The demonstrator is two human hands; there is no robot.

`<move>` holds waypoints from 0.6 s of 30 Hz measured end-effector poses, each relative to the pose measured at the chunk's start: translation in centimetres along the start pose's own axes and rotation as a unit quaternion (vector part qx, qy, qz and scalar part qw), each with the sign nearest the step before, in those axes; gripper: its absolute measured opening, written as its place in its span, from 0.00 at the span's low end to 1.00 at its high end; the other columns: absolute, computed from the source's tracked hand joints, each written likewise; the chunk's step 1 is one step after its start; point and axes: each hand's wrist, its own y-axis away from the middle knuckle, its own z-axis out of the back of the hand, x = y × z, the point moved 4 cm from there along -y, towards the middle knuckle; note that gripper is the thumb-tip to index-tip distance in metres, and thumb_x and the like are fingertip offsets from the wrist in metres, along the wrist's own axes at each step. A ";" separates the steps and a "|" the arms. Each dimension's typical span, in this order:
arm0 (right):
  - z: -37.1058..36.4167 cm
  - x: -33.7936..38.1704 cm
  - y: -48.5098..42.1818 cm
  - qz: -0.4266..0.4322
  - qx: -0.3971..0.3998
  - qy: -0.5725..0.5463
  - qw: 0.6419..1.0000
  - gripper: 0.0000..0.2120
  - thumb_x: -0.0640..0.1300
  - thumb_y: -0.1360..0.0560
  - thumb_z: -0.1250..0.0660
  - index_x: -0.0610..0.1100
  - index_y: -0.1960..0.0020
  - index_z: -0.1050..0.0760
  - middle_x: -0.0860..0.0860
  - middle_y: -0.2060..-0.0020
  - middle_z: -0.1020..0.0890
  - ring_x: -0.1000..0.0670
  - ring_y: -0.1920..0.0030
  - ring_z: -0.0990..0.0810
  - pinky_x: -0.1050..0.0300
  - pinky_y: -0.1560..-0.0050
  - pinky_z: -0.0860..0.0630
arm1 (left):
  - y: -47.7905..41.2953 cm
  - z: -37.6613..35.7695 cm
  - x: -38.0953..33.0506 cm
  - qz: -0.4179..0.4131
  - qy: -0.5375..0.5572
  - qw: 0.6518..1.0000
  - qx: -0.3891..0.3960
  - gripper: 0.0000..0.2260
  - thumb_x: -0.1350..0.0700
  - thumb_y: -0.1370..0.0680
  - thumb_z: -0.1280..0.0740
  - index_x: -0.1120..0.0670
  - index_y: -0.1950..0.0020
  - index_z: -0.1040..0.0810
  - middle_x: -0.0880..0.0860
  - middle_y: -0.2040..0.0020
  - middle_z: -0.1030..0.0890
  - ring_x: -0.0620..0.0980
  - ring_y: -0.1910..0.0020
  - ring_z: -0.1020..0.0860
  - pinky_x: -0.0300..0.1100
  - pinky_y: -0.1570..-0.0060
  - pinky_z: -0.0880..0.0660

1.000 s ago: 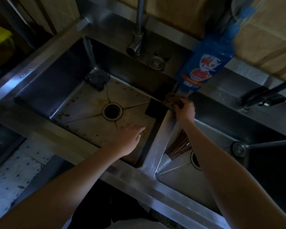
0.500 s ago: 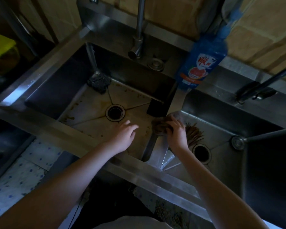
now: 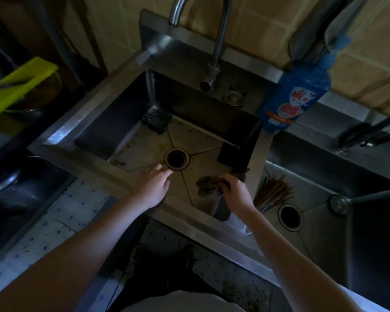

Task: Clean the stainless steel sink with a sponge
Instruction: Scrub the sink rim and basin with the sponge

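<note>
Stainless steel shows dull and spotted across the left basin of the sink point(image 3: 131, 122), with brown stains along the floor near the left wall and along the back edge, so the cleaning looks barely begun. The right hand point(image 3: 235, 192) pinches a brownish, crumpled sponge point(image 3: 208, 184) between fingers and thumb, holding it at the basin floor near the right front corner, just beside the divider. The left hand point(image 3: 153, 185) is empty, its fingers loosely spread and reaching toward the drain point(image 3: 176, 158), fingertips just short of its rim; whether it touches the floor is unclear.

Water runs in a thin stream into the back left corner, landing on a dark scouring pad point(image 3: 156, 118). A black block point(image 3: 231, 154) stands against the right wall. A blue detergent bottle point(image 3: 295, 97) stands on the ledge behind the divider. In the right basin lies a bundle of chopsticks point(image 3: 273, 192), untouched. Judging by the stains, almost all the scrubbing remains, followed by a rinse.
</note>
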 end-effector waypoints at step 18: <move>-7.4 12.8 -3.2 0.001 0.022 -0.202 0.979 0.17 0.33 0.24 0.39 0.56 0.54 0.24 0.56 0.57 0.20 0.66 0.58 0.20 0.76 0.64 0.27 | 2.5 6.4 14.6 0.045 -0.026 0.997 -0.059 0.15 0.55 0.21 0.40 0.51 0.35 0.29 0.53 0.37 0.27 0.54 0.40 0.27 0.49 0.43 0.27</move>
